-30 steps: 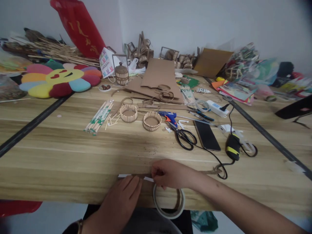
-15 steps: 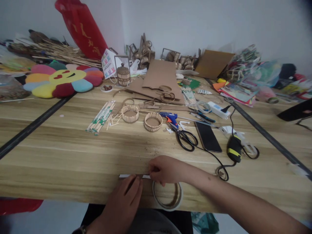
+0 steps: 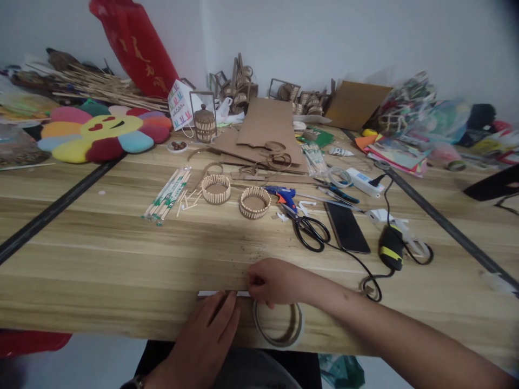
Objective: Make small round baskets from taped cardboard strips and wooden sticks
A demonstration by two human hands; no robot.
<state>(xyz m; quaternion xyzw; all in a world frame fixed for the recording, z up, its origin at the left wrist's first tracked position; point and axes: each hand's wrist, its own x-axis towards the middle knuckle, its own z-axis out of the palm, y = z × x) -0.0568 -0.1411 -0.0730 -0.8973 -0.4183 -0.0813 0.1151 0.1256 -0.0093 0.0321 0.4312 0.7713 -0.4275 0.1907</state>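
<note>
A narrow white strip that looks like tape point(image 3: 208, 293) lies across the front of the wooden table. My left hand point(image 3: 213, 329) rests on it with its fingers stretched out and pressing down. At the strip's right end, my right hand point(image 3: 273, 282) is closed, its fingers curled where the strip runs into them; the fingertips are partly hidden. A roll of tape point(image 3: 300, 327) lies flat just below my right hand, close to the table's front edge.
Beyond my hands are two rings of short sticks point(image 3: 216, 190), a blue glue gun point(image 3: 284, 197), black-handled scissors point(image 3: 312, 232) and a phone point(image 3: 346, 227). A black cord point(image 3: 360, 265) loops near my right forearm. Bagged sticks point(image 3: 168, 194) lie left; cardboard point(image 3: 265, 124) lies behind.
My left hand's fingers have shifted slightly along the strip, showing a little more white. My right hand and the tape roll stay nearly in place.
</note>
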